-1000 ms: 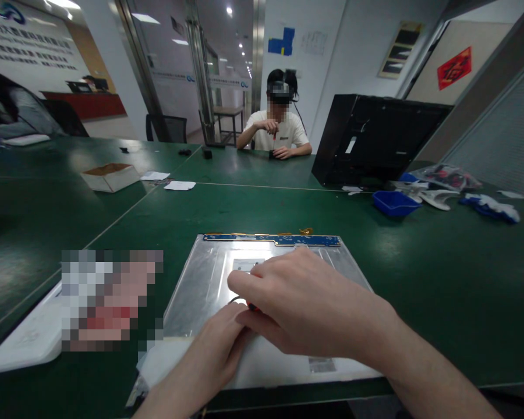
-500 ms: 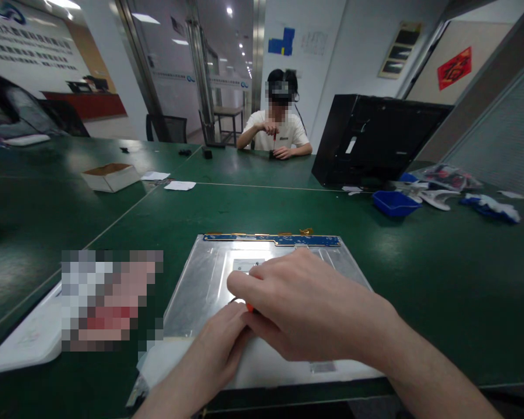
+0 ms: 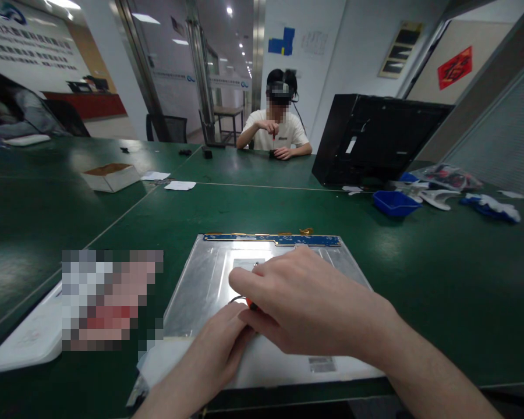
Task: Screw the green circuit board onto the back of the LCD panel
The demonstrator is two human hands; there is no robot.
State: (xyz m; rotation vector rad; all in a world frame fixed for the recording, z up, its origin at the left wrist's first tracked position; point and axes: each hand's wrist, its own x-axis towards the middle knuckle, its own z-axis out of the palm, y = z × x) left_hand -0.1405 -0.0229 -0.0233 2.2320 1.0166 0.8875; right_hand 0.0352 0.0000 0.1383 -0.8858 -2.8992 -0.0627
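On the green table in front of me lies a flat metal-backed display panel (image 3: 192,302) with a blue circuit board (image 3: 308,240) along its far edge. Over its middle, my right hand (image 3: 301,302) is closed around a red-and-black tool handle (image 3: 250,304), of which only a small part shows. My left hand (image 3: 225,331) sits just below and touches the right one, its fingers bent inward. What the left fingers hold is hidden behind the right hand. A thin dark wire (image 3: 237,298) curves out beside the fingertips.
A white board-like item (image 3: 30,334) lies at left, partly blurred out. Farther off stand a cardboard box (image 3: 111,177), a blue tray (image 3: 395,203) and a large black monitor casing (image 3: 375,139). A co-worker (image 3: 279,131) sits across the table, holding a red-handled tool.
My right hand has turned slightly, and more of the red-and-black handle shows. The left hand and the panel stay in place.
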